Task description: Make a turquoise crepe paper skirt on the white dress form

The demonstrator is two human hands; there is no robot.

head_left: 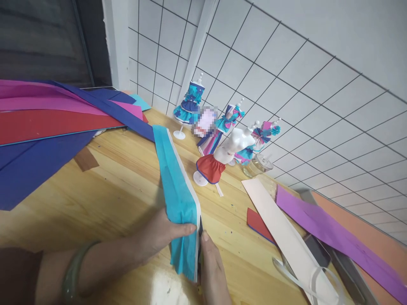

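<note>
A long turquoise paper strip (178,186) with a white edge slants across the middle of the view. My left hand (162,235) grips its lower part, the thumb pressed on top. Along the strip's white edge my right hand (213,269) is closed around a dark, narrow tool (200,250), mostly hidden, that looks like scissors. Beyond the strip stands a small white mannequin (237,142) wearing a red skirt (210,168) with a blue hem.
Dressed mannequins (189,103) and a glass jar (257,165) stand near the tiled wall. Coloured sheets (47,123) pile up at the left. Pale pink (282,228) and purple strips (333,233) lie at the right, near a small red piece (259,224) on the wooden table (127,186).
</note>
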